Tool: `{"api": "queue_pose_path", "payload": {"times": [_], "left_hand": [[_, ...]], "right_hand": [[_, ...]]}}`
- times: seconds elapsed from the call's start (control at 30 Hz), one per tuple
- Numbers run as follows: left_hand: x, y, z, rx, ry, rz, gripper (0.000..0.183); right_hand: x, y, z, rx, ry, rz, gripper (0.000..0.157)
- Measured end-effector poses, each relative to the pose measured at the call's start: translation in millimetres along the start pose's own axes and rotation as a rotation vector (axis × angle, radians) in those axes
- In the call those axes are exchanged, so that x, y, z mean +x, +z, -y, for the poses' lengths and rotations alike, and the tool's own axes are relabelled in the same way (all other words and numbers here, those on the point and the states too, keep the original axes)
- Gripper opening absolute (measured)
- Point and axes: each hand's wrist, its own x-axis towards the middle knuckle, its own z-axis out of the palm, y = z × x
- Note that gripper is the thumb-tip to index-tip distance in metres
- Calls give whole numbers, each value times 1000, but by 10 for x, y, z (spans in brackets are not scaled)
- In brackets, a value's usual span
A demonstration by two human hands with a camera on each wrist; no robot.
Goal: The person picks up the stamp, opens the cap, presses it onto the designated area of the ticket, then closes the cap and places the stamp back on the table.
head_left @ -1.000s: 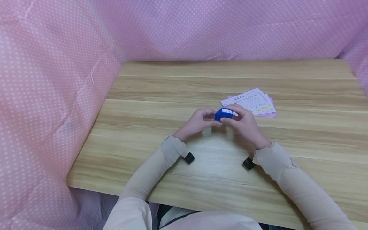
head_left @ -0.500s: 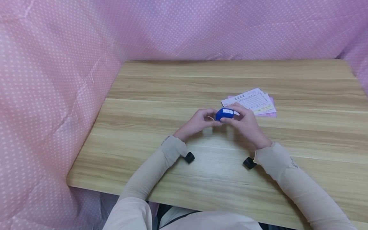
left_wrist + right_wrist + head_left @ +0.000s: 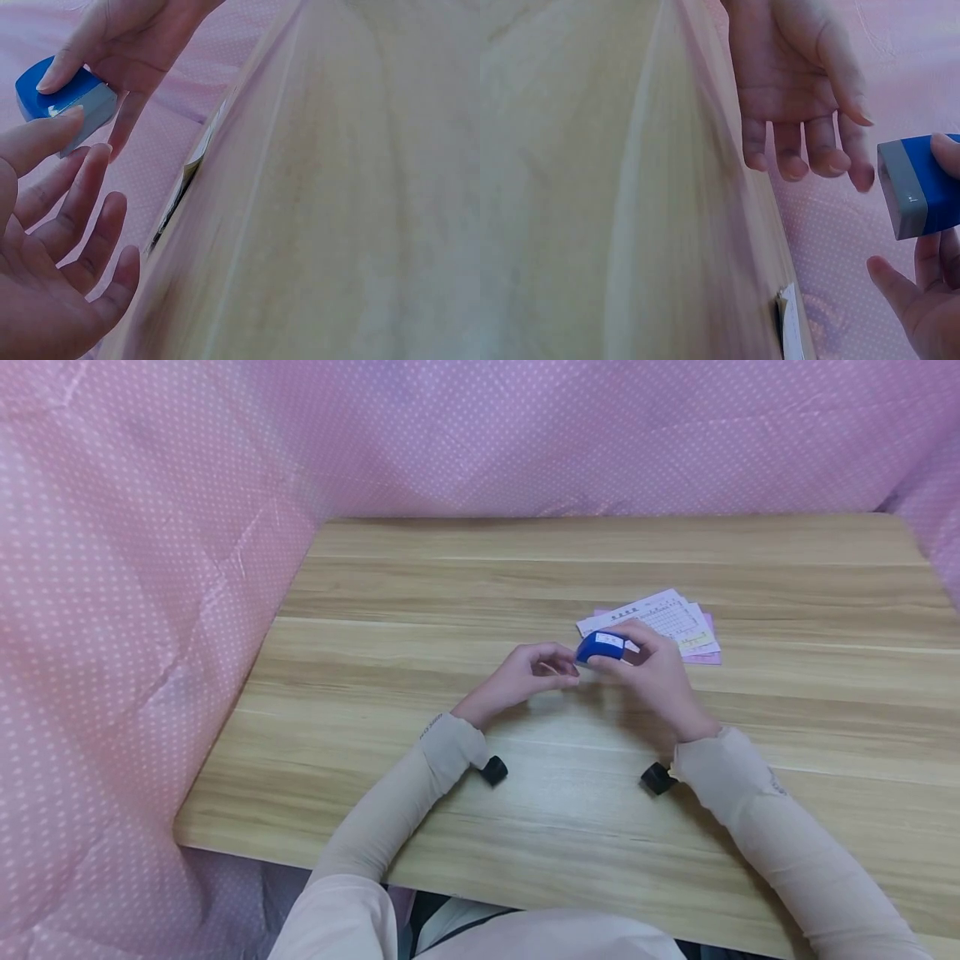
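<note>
A blue stamp (image 3: 600, 646) with a white label on its top is held above the table in my right hand (image 3: 660, 677), between thumb and fingers. In the right wrist view its grey base (image 3: 902, 191) faces my left hand (image 3: 799, 105), a small gap apart. My left hand (image 3: 528, 677) has loosely bent fingers spread from the thumb, with nothing in its grasp. In the left wrist view the left thumb overlaps the stamp (image 3: 64, 94). Just beyond the right hand lie printed paper forms (image 3: 667, 618), partly covered by it in the head view.
The wooden table (image 3: 420, 585) fills the middle of the head view. A pink dotted cloth (image 3: 480, 435) hangs behind it and at the left. Black wrist cameras (image 3: 493, 772) sit below both cuffs.
My right hand has moved right and slightly away from me with the stamp. The left hand, earlier at the stamp's left end, has let go and stays in place.
</note>
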Motion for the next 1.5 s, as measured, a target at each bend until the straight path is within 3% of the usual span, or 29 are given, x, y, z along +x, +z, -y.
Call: {"api": "queue_pose_path", "payload": {"times": [0.3, 0.57, 0.83, 1.07, 1.23, 1.5], "left_hand": [[3, 2, -4, -2, 18, -7, 25], [3, 11, -1, -18, 4, -16, 21], [1, 2, -17, 12, 15, -11, 20], [0, 9, -10, 11, 2, -2, 21], [0, 10, 6, 7, 1, -5, 20], [1, 10, 12, 4, 4, -8, 20]], "right_hand": [[56, -140, -21, -18, 64, -61, 47], [127, -289, -57, 52, 39, -172, 38], [168, -498, -78, 21, 134, -224, 52], [185, -695, -159, -1, 163, -271, 46], [201, -860, -214, -85, 203, -289, 49], [220, -1097, -303, -127, 343, -294, 56]]}}
